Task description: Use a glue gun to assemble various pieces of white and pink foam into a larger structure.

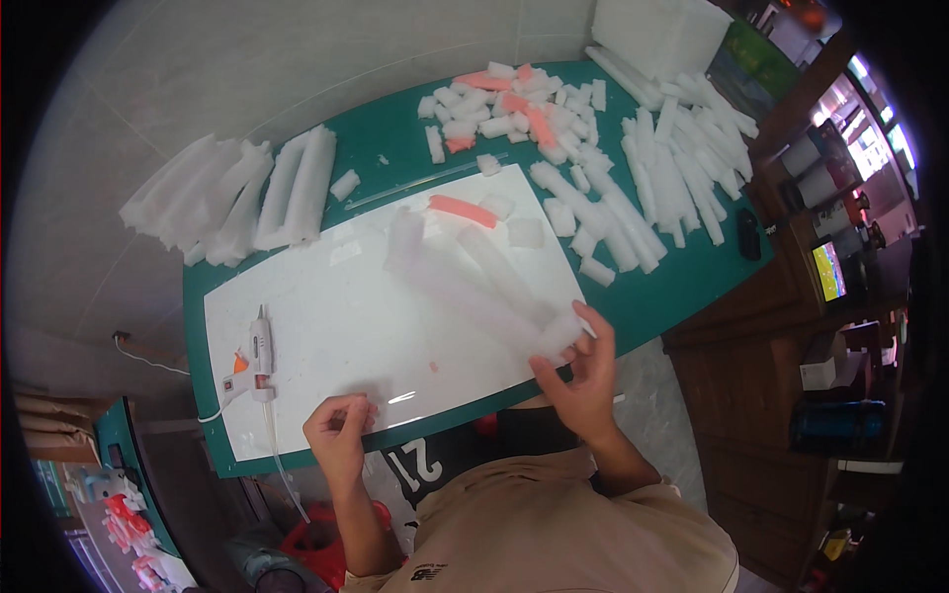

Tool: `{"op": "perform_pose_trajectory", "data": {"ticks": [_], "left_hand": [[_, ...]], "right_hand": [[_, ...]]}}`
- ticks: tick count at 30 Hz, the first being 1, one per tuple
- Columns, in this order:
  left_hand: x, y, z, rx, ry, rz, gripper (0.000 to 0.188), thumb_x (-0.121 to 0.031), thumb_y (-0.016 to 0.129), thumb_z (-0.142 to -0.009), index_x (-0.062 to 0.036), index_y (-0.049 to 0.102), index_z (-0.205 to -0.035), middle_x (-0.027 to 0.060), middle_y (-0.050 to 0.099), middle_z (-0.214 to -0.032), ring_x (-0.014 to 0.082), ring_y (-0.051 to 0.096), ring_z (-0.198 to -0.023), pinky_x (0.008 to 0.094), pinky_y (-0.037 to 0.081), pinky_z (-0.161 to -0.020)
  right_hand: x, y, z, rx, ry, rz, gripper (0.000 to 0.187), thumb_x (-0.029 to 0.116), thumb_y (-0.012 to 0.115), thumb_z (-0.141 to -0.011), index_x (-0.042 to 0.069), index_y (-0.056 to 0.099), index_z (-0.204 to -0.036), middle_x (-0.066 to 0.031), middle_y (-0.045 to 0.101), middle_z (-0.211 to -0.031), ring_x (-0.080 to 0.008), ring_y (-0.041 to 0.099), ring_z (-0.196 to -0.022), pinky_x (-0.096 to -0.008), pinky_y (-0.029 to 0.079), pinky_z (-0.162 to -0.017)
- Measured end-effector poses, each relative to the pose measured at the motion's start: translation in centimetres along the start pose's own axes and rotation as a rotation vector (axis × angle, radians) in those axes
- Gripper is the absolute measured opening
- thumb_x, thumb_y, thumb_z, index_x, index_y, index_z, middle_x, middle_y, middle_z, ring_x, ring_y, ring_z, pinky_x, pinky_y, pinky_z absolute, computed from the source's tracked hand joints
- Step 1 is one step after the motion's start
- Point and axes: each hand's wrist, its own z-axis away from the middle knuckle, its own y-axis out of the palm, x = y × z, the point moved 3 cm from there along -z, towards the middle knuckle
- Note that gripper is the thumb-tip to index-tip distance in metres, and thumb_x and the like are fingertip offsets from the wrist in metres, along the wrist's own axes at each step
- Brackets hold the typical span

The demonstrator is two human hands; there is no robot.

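My right hand (pixel 581 381) grips the near end of a white foam piece (pixel 474 296) between thumb and fingers. Long strips make up this piece, which is smeared by motion and slants away to the far left over a white board (pixel 316 385). Close to the board's front edge is my left hand (pixel 341 427), its fingers curled in and nothing visible in them. Beyond the foam piece lie a pink foam strip (pixel 463 211) and a small white foam block (pixel 525 233). On the board's left side stands a white glue gun (pixel 261 346) with an orange trigger.
Beneath the board is a green table (pixel 371 133). Foam scraps in white and pink (pixel 504 109) are heaped at the back. Long white foam strips (pixel 682 163) lie back right, larger foam pieces (pixel 213 193) back left. A clear ruler (pixel 425 180) lies behind the board; a black object (pixel 748 234) sits far right.
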Motion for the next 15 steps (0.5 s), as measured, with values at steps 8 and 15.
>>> {"op": "perform_pose_trajectory", "data": {"ticks": [8,15], "left_hand": [[0.2,1.1,0.8,0.054,0.011,0.014,0.007,-0.004,0.067,-0.087,0.0032,0.065,-0.087,0.0078,0.067,-0.072,0.0092,0.058,-0.060,0.0210,0.046,-0.056],[0.4,0.2,1.1,0.069,0.042,-0.009,0.007,-0.003,0.067,-0.087,0.0030,0.063,-0.088,0.0081,0.066,-0.072,0.0094,0.057,-0.059,0.0210,0.044,-0.054]], "right_hand": [[-0.7,3.6,1.8,0.091,-0.144,0.338,0.059,0.010,0.074,-0.079,-0.001,0.048,-0.130,-0.0119,0.061,-0.091,-0.0220,0.064,-0.080,-0.0308,0.052,-0.072],[-1.5,5.0,1.9,0.188,-0.209,0.455,0.059,0.007,0.075,-0.077,-0.003,0.047,-0.127,-0.0155,0.062,-0.095,-0.0251,0.065,-0.082,-0.0330,0.052,-0.073]]}}
